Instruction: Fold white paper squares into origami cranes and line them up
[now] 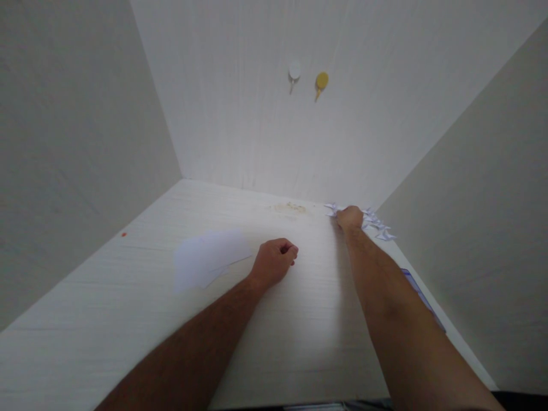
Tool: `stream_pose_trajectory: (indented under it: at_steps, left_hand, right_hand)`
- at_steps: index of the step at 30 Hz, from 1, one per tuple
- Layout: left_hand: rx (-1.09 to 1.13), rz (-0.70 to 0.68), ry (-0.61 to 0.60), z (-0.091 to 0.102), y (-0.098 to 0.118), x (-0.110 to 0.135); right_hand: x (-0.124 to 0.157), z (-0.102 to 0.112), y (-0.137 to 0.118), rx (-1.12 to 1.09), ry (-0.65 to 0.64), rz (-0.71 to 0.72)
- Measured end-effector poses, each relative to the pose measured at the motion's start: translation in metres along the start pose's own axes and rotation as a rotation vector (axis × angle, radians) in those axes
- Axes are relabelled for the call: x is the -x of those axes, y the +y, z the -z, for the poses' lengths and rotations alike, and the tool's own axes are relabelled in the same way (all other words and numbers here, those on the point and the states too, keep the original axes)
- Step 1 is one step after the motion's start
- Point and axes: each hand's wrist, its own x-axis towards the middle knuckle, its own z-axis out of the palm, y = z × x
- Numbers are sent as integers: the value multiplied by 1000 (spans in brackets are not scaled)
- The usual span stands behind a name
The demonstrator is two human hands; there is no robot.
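My right hand [350, 218] reaches into the far right corner of the white table, among several small folded white paper pieces [379, 225] with pointed tips. Its fingers are curled down and mostly hidden behind the back of the hand. More pointed folded paper [331, 209] shows just left of its fingertips. Over the middle of the table, my left hand [274, 261] is curled closed, thumb against the fingers, with nothing seen in it. Left of that hand lie flat white paper sheets [208, 254], overlapping one another.
Pale walls [257, 137] enclose the table [274, 365] at the back and both sides. A white hook [294, 71] and a yellow hook [322, 80] are on the back wall. A blue-edged flat object [422, 297] lies by the right wall. An orange speck [124, 234] is at left.
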Motion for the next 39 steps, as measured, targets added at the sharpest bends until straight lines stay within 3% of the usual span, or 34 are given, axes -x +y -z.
stream_pose_trajectory:
  at_steps: [11,17,22,25,28,30,32,36,39]
  left_hand:
    - [-42,-8,-9,-2,0,0]
    - [-62,-7,3,-1,0,0]
    - [-45,-38,14,-5,1,3]
    - [-137,-66,127,0,6,3]
    - [-295,-117,296,21,13,0]
    - [-423,-99,419,46,15,-4]
    - [-539,-49,467,75,14,-9]
    - [-580,171,508,122,-3,-21]
    - [-466,310,563,139,-19,-27]
  right_hand:
    - [6,2,-8,-6,16,-95]
    - [16,14,-10,-42,41,-106]
    - [43,31,-29,-150,165,-12]
    - [79,35,-52,-252,76,138]
    - [128,37,-80,-342,-123,288]
    - [163,39,-99,-344,-237,379]
    - [196,41,-118,-278,-286,472]
    - [244,45,-153,-131,-379,569]
    - [260,44,-172,-84,-383,603]
